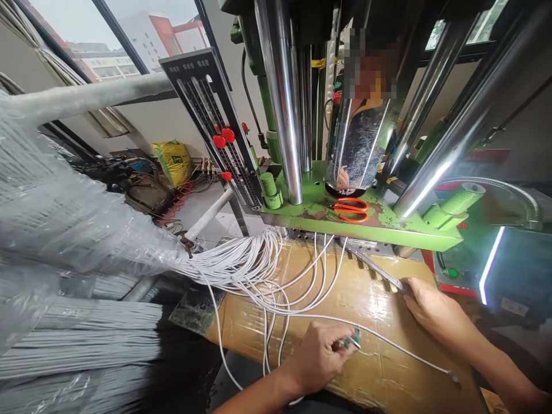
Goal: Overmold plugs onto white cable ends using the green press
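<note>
While well apart, left hand (321,349) fist-tight around a green-and-silver piece (356,338), right hand (433,307), farther forward, around a metal bar (379,268).

White cables (233,265), tan tabletop (388,368), green plate (310,221), orange scissors (353,201)

We list, upper left: one window (121,37), dark-framed, slanting in view, daylight behind it. Beyond the panes, we record buildings (155,34), red and white, under a pale sky. Beside the window, one curtain (108,122), beige, gathered. Below, one wall (146,123), pale grey, plain. At its foot we note one sack (172,161), yellow, upright; one hose (179,202), red, coiled; dark clutter, indistinct. Floor (200,201): light tiles. Upper right, we enter a second window (485,26), partly hidden. Far right, one bright white light streak (491,264).
</note>
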A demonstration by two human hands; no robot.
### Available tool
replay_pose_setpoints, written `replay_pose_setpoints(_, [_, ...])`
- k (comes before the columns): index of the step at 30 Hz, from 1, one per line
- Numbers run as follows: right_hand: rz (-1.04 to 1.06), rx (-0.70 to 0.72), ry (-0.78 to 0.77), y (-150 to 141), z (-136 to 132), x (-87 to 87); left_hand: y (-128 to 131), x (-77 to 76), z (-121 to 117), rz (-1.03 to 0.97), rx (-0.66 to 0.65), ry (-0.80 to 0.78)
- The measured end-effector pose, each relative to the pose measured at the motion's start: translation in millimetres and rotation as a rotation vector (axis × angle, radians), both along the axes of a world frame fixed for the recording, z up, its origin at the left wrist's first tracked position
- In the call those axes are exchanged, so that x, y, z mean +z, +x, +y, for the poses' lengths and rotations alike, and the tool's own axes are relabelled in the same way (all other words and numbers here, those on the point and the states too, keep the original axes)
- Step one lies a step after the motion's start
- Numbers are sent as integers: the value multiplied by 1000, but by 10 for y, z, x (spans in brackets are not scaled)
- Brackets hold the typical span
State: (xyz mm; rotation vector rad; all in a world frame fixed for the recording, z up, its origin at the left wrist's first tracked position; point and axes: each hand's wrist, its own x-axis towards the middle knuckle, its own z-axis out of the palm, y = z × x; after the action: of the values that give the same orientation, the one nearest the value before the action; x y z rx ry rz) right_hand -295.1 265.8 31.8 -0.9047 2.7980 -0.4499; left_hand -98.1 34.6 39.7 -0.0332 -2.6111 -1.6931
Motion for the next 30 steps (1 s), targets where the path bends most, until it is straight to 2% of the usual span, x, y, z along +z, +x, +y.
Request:
replay_pose_setpoints(2, [-114,-16,-24,292,-55,40,-10,-18,-12,121,-94,-114])
replay_pose_setpoints(4, [-263,-55,-133,608,-125,29,-23,-23,-17,170,-179,-149])
replay_pose_setpoints(7, [-512,-161,-358,1019,-225,-45,-48,10,-7,100,-277,-129])
replay_pose_setpoints(10, [-614,-243,-467,1260,-298,-132,-73,49,15,18,-349,-149])
replay_pose_setpoints(13, [-614,-312,-501,1346,-340,-198,-91,37,31,-3,-390,-190])
replay_pose_setpoints(19, [-592,-288,-532,1394,-337,-264,-148,-50,29,-6,-408,-212])
replay_pose_setpoints(30, [-564,-282,-538,1429,-335,-350,-204,-100,10,16,-444,-170])
